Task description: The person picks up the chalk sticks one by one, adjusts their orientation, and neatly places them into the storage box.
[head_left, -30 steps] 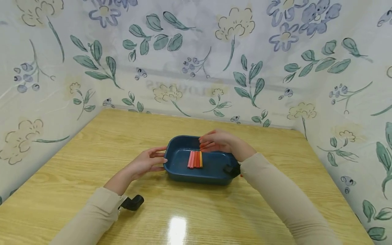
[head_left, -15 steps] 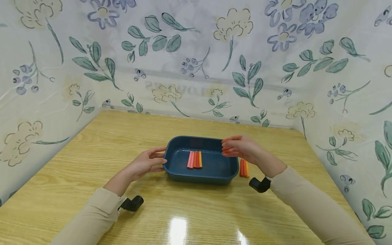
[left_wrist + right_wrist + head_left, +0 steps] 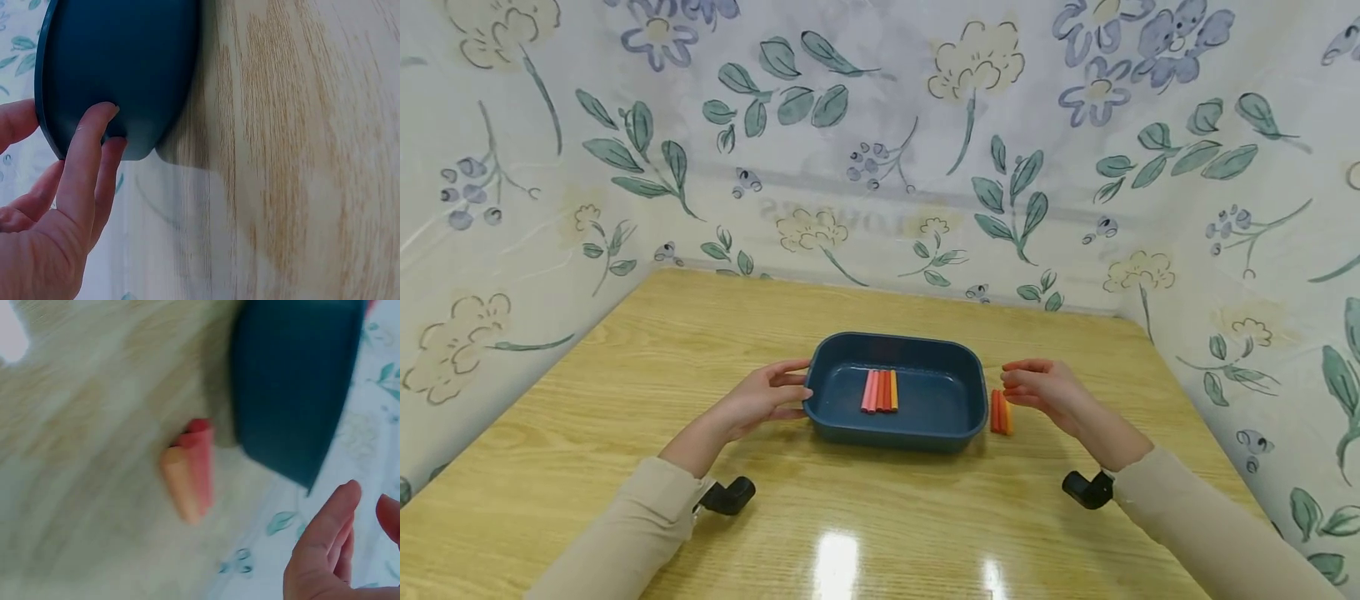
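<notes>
My left hand point(image 3: 765, 394) holds the left end of a dark blue rectangular tub point(image 3: 895, 433). In the left wrist view its fingers point(image 3: 87, 147) lie against the tub's outer wall point(image 3: 125, 62), with another digit at the rim. Inside the tub, a row of short pink, red and yellow-orange sticks point(image 3: 878, 392) lies side by side. Just right of the tub, red and orange sticks point(image 3: 1001, 412) lie together on the table. Above and beside these hovers my right hand point(image 3: 1047, 387), fingers loosely bent, holding nothing. The right wrist view shows the orange stick point(image 3: 181, 484) beside red ones point(image 3: 199, 465).
The wood-grain table point(image 3: 760, 533) carries the tub near its middle. Flower-patterned sheeting point(image 3: 880, 192) rises behind the table and along both sides. A black wrist camera point(image 3: 727, 496) juts from the left cuff, another wrist camera point(image 3: 1087, 489) from the right.
My right hand has moved right, from over the tub to beside the sticks on the table, uncovering them. The left hand and the tub have stayed put.
</notes>
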Tool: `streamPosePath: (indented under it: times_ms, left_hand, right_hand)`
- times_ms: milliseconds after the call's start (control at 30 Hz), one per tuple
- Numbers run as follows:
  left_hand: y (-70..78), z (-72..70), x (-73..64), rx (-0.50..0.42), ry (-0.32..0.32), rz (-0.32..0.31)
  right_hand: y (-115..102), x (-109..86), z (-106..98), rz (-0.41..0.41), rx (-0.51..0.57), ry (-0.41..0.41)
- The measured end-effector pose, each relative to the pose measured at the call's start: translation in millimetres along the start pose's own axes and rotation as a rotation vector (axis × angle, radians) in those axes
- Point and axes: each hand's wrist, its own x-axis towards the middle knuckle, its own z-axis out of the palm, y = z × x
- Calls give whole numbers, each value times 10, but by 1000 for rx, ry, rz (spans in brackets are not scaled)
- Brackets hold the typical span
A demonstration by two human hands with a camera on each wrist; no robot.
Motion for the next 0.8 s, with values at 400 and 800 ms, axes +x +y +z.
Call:
streamPosePath:
  times_ms: [400,800]
  left_hand:
    - [4,7,-1,-8,2,-6]
    - [9,9,-9,-5,1,-5]
  right_hand:
    - [407,122,-172,78,-174,11]
    - [493,247,-198,182,-209,-61]
